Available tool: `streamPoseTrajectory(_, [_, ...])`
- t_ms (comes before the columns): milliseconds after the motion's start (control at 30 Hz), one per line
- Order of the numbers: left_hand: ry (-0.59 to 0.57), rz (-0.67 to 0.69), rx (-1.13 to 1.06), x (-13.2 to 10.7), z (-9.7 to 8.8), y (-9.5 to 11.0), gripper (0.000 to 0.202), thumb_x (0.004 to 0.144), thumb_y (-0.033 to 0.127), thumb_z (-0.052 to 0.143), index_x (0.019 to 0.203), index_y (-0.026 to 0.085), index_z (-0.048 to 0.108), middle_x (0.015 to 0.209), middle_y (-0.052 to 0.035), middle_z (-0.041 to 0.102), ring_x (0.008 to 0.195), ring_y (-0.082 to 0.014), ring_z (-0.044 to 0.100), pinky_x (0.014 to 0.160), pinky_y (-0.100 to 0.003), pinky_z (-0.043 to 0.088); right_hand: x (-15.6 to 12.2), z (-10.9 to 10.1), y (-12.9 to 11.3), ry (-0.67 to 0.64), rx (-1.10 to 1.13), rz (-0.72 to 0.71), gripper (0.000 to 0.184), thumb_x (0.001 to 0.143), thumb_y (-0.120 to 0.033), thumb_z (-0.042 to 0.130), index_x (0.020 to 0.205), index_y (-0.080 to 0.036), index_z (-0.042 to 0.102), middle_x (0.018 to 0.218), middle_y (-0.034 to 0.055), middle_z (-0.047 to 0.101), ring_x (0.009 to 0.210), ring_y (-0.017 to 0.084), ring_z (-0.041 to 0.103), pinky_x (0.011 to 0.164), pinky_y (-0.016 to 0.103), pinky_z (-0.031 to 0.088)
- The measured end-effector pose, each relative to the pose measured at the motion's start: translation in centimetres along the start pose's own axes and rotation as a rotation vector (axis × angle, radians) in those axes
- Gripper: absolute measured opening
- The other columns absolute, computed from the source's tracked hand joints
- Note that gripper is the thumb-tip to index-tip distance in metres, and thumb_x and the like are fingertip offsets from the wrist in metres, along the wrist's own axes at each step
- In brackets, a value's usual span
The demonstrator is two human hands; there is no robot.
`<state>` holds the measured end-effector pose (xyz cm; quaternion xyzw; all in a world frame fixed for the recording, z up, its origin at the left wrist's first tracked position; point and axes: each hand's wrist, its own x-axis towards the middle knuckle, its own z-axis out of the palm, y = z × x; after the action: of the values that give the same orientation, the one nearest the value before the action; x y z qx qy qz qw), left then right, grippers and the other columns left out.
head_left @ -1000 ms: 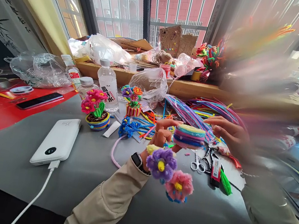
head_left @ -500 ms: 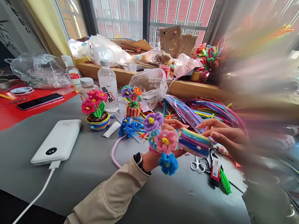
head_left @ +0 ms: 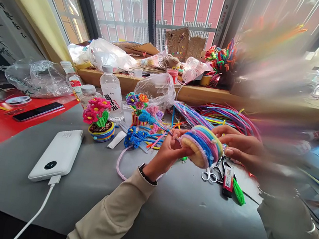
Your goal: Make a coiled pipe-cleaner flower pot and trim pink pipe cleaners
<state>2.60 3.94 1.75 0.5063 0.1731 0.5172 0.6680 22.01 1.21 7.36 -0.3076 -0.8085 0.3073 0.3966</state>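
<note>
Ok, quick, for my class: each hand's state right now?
Left hand: closed, holding the striped pot.
Right hand: at the pot's edge; grip unclear.

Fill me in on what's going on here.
A person's left hand holds a round, rainbow-striped fuzzy drum-shaped piece at a tilt, its flat cream end partly toward the camera. The right hand has its fingers at the other side. Fuzzy blue, pink and lilac flowers on thin stems jut past the left hand. A white rectangular power bank lies on the gray tabletop.

The head camera looks down across the table [head_left: 198, 232] toward the window [head_left: 116, 14].
</note>
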Motion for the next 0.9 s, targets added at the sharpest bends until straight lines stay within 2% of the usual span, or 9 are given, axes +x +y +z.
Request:
streamPoseTrajectory(100, [0.024,0.009,0.004,0.0,0.0,0.1,0.055,0.049,0.033,0.078,0.075,0.021,0.031,0.095,-0.0017,0.056,0.092,-0.0175,0.058,0.072,-0.029,0.05,0.1,0.2,0.1,0.083,-0.021,0.023,0.016,0.075,-0.035,0.057,0.076,-0.023,0.067,0.095,0.0049,0.056,0.094,0.017,0.052,0.086,0.031,0.042])
streamPoseTrajectory(200, [-0.002,0.016,0.035,0.0,0.0,0.3,0.055,0.051,0.031,0.077,0.073,0.021,0.027,0.094,-0.0009,0.056,0.092,-0.0177,0.059,0.071,-0.029,0.051,0.1,0.3,0.1,0.159,-0.05,0.048,0.016,0.073,-0.035,0.059,0.068,-0.021,0.065,0.094,0.005,0.057,0.091,0.017,0.052,0.083,0.032,0.044])
streamPoseTrajectory(333, [-0.054,0.046,0.101,0.2,-0.4,0.2,0.052,0.054,0.029,0.075,0.075,0.021,0.028,0.104,-0.0049,0.054,0.1,-0.0201,0.056,0.074,-0.031,0.053,-0.1,0.2,-0.1,0.192,-0.16,0.01,0.014,0.073,-0.035,0.059,0.068,-0.023,0.064,0.094,0.0046,0.056,0.091,0.018,0.052,0.086,0.034,0.042])
streamPoseTrajectory(500, [-0.107,0.156,0.254,0.7,-1.6,0.9,0.043,0.062,0.021,0.068,0.076,0.021,0.028,0.118,-0.0078,0.044,0.114,-0.0227,0.048,0.087,-0.037,0.047,-0.2,0.1,-0.3,0.2,-0.476,-0.092,0.012,0.075,-0.033,0.057,0.072,-0.024,0.063,0.098,0.0039,0.055,0.091,0.018,0.049,0.081,0.035,0.041])
streamPoseTrajectory(600, [-0.056,0.21,0.433,0.9,-3.1,2.1,0.039,0.065,0.015,0.063,0.075,0.021,0.027,0.116,-0.0063,0.042,0.113,-0.0212,0.048,0.094,-0.04,0.04,-0.1,0.2,0.5,0.18,-0.697,-0.125,0.014,0.077,-0.033,0.054,0.072,-0.023,0.063,0.101,0.005,0.056,0.09,0.02,0.046,0.08,0.038,0.04])
streamPoseTrajectory(667, [0.03,0.27,0.499,1.1,-4.2,2.8,0.039,0.064,0.012,0.062,0.074,0.021,0.026,0.112,-0.0048,0.043,0.109,-0.0194,0.052,0.096,-0.04,0.037,0.1,0.7,1.3,0.121,-0.782,-0.135,0.017,0.079,-0.031,0.051,0.072,-0.021,0.063,0.101,0.0061,0.057,0.092,0.021,0.045,0.083,0.04,0.039])
streamPoseTrajectory(767, [0.201,0.297,0.479,1.3,-5.1,3.3,0.034,0.065,0.011,0.055,0.073,0.021,0.024,0.103,-0.0026,0.046,0.101,-0.0179,0.057,0.09,-0.039,0.041,0.4,2.1,2.4,-0.07,-0.786,-0.14,0.016,0.079,-0.026,0.05,0.071,-0.019,0.062,0.097,0.007,0.059,0.093,0.021,0.045,0.082,0.04,0.041])
streamPoseTrajectory(833, [0.248,0.259,0.452,1.3,-5.2,3.3,0.032,0.064,0.01,0.052,0.072,0.021,0.023,0.099,-0.0019,0.047,0.095,-0.0177,0.06,0.084,-0.038,0.044,0.6,3.2,2.9,-0.236,-0.739,-0.121,0.015,0.078,-0.024,0.052,0.069,-0.018,0.062,0.093,0.0067,0.06,0.091,0.02,0.048,0.079,0.036,0.043])
streamPoseTrajectory(900, [0.248,0.219,0.438,1.3,-5.0,3.2,0.031,0.062,0.009,0.05,0.072,0.021,0.023,0.099,-0.0021,0.048,0.091,-0.0176,0.061,0.079,-0.036,0.046,0.6,3.9,3.0,-0.389,-0.673,-0.079,0.014,0.077,-0.023,0.053,0.068,-0.018,0.062,0.088,0.0057,0.062,0.086,0.018,0.052,0.076,0.033,0.044])
